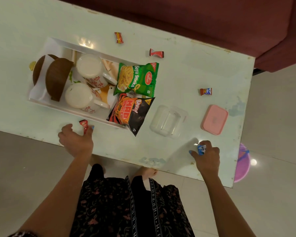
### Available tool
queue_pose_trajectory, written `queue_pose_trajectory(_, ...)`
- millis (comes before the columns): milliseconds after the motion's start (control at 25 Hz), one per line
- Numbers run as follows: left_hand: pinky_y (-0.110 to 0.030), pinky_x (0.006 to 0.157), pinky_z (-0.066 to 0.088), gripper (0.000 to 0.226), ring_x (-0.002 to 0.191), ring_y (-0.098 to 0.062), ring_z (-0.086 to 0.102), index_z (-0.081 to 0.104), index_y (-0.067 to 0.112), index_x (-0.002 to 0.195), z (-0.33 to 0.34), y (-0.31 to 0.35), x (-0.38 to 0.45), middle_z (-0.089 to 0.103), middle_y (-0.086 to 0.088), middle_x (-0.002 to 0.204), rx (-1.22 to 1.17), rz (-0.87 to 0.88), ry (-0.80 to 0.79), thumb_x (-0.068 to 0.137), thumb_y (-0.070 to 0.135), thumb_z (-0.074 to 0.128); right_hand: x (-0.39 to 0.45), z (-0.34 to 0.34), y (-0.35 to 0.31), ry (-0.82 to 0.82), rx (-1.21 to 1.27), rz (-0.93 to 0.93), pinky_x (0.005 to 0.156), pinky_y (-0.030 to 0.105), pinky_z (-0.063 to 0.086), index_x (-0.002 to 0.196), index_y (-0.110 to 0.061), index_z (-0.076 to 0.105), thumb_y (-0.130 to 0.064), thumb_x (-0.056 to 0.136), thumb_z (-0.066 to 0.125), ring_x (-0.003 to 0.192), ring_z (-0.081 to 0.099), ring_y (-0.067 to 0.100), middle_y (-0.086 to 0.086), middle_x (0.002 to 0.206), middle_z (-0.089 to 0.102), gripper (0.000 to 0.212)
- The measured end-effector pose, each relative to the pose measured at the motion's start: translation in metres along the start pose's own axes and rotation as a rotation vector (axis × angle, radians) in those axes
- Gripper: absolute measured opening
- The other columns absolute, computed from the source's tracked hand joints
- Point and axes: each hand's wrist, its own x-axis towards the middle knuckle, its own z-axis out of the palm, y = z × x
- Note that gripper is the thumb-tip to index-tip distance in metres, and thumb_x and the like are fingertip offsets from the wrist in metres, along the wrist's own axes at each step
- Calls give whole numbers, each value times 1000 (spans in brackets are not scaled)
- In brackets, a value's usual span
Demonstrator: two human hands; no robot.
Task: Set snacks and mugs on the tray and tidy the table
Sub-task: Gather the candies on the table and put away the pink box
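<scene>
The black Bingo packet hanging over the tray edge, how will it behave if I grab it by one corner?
The Bingo packet looks puffed, so probably light. Its crinkled film would likely flex and sag. Glossy, so perhaps slippery.

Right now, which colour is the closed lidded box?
Pink; the lidded box shows clearly in the head view.

A home living room: a low bench (178,77) with a worn pale top stands on a glossy tiled floor (272,103), and a maroon sofa (246,23) sits just beyond the bench's far edge. A purple plastic tub (243,168) rests on the floor beside the bench's right end.
</scene>
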Motion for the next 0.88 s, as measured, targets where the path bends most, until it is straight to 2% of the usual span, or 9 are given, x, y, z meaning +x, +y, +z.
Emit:
queue_pose_trajectory(160,-41,86,47,42,101,-38,59,63,1,104,8,3,15,59,-20,107,-50,-4,-68,73,24,77,-13,22,-7,9,-19,-86,67,27,38,103,-11,59,-10,84,64,80,57,26,16,108,54,20)
queue_pose_trajectory(360,-35,73,47,19,78,-36,65,69,1,92,10,-9,-21,71,-21,84,-2,213,-199,84,17,64,-29,32,-17,-98,-74,-153,62,24,35,97,-11,63,-7,80,63,74,56,22,9,92,61,18)
queue_pose_trajectory(480,-30,70,44,17,77,-30,66,70,6,92,13,-17,-72,71,-15,84,75,313,-374,88,18,60,-40,37,-25,-151,8,-154,64,26,43,92,-12,67,-7,73,66,72,58,20,5,84,65,20)
queue_pose_trajectory(560,-22,70,48,17,76,-20,67,71,7,94,13,-9,-115,72,-8,85,39,390,-577,88,18,60,-47,34,-34,-181,167,-83,72,29,52,87,-13,70,-5,72,67,73,63,18,3,80,69,17)
queue_pose_trajectory(640,-13,63,51,16,68,-8,65,70,6,92,17,12,-152,70,-1,77,-70,399,-735,88,16,59,-49,24,-43,-153,323,-26,69,19,51,82,-17,70,-5,73,66,70,64,7,1,75,70,16)
queue_pose_trajectory(680,-15,61,53,17,64,-7,65,69,4,91,21,27,-164,68,-1,73,-144,383,-761,89,16,57,-48,18,-48,-117,369,-22,64,10,47,81,-19,70,-5,74,65,64,63,0,-1,73,70,16)
queue_pose_trajectory(760,-25,69,57,19,68,-13,67,70,5,91,32,59,-178,71,-6,77,-259,385,-714,91,15,54,-46,6,-57,-36,437,-31,58,-2,41,82,-21,70,-7,76,64,60,59,-14,-8,71,68,17)
queue_pose_trajectory(800,-20,71,55,19,72,-14,68,70,5,94,37,75,-181,73,-8,83,-286,393,-685,91,15,54,-43,1,-62,-8,468,-41,59,-5,39,84,-21,71,-6,77,64,60,58,-19,-11,71,66,17)
queue_pose_trajectory(880,-9,68,47,21,74,-12,64,69,5,100,46,101,-182,73,-10,90,-258,443,-646,93,14,51,-37,-4,-72,16,507,-65,60,-6,39,90,-18,72,-5,79,63,63,61,-13,-11,76,66,19)
